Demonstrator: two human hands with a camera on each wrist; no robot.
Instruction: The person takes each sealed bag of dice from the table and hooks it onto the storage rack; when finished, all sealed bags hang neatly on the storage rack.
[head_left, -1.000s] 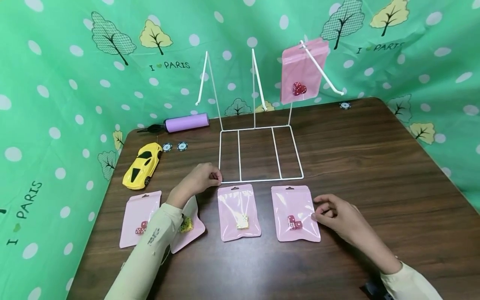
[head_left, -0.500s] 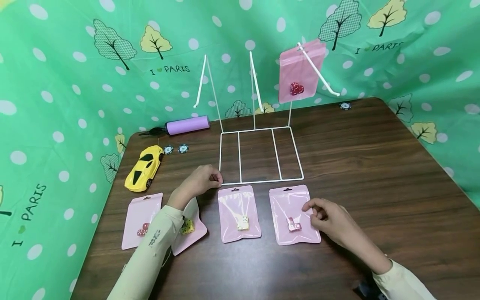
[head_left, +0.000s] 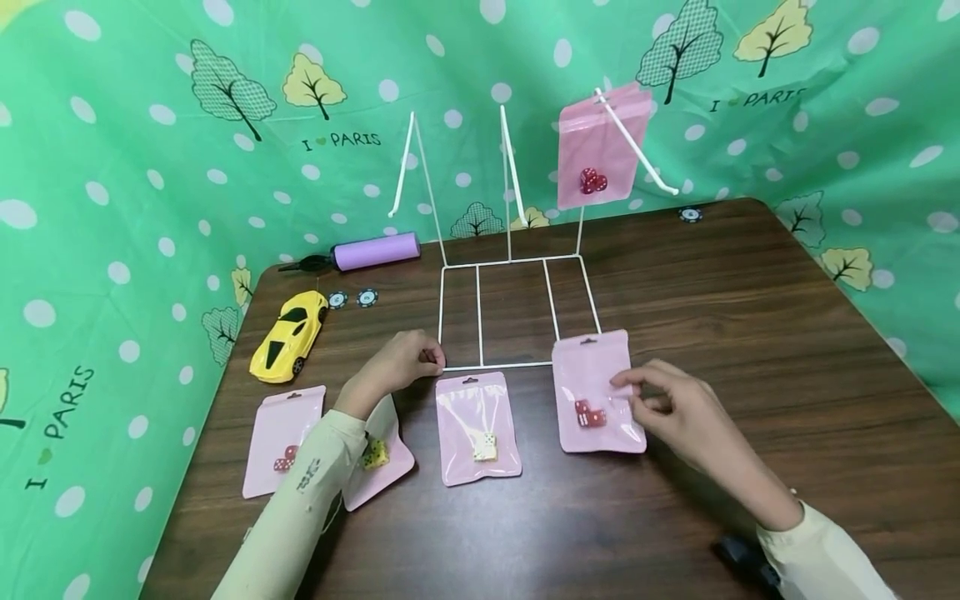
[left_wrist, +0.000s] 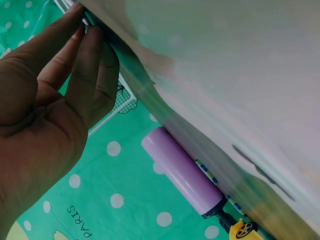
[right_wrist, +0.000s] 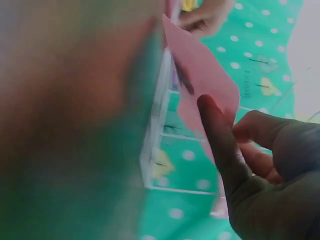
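My right hand (head_left: 686,417) pinches the right edge of a pink zip bag (head_left: 592,367) with red dice in it. That bag is lifted, its top overlapping the front right corner of the white wire display rack (head_left: 517,364). In the right wrist view, thumb and fingers grip the pink bag (right_wrist: 205,75). My left hand (head_left: 405,360) pinches the rack's front left corner; the left wrist view shows its fingertips meeting at the white wire. Between the hands lies a pink bag with pale yellow dice (head_left: 474,408).
A pink bag with yellow dice (head_left: 382,467) lies partly under the left sleeve, beside another with red dice (head_left: 281,425). Pink bags (head_left: 603,150) hang from the rack's right hook. A yellow toy car (head_left: 288,337), a purple hand pump (head_left: 375,252) and poker chips (head_left: 367,297) stand at left.
My right hand has taken hold of the right-hand pink bag and raised it off the table, moving it away towards the rack. My left hand stays at the rack's corner.
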